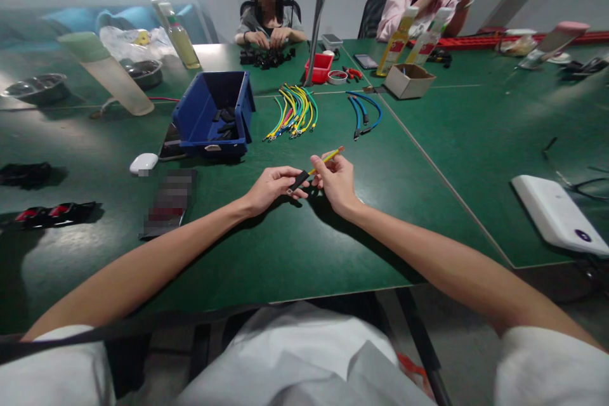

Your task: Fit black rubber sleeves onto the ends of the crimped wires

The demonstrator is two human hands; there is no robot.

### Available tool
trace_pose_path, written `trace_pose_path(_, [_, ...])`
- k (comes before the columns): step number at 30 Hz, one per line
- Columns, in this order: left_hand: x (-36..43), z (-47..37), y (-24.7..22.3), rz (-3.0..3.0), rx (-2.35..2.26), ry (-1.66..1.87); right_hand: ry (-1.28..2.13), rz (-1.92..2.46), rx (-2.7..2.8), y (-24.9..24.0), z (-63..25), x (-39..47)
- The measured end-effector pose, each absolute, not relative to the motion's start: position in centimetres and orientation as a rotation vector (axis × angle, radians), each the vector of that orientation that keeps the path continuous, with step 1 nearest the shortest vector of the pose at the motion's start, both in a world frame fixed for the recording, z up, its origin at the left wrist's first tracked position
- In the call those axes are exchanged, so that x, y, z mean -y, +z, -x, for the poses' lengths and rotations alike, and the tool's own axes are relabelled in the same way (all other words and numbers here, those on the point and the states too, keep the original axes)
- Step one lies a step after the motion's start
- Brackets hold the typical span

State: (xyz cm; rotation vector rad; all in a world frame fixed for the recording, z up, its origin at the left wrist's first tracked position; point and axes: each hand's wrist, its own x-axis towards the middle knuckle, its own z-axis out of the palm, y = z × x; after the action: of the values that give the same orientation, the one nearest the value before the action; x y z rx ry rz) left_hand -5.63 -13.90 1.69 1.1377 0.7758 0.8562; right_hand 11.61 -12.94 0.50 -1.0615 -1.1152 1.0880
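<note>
The green table fills the middle of the frame. On it lie a blue bin at centre left, yellow-green wires at upper centre, and a white device at right.

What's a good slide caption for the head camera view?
Two hands hold a yellow wire with a black sleeve above a green table.

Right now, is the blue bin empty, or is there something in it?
Not empty: the blue bin holds some black pieces, lying low inside, well below its rim.
</note>
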Motion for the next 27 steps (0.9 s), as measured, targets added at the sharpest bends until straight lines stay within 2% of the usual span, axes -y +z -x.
trace_pose_path(27, [13.52,6.23,0.68,-1.177,-0.741,0.861,1.108,1.060,1.110,0.40,-11.71,12.84])
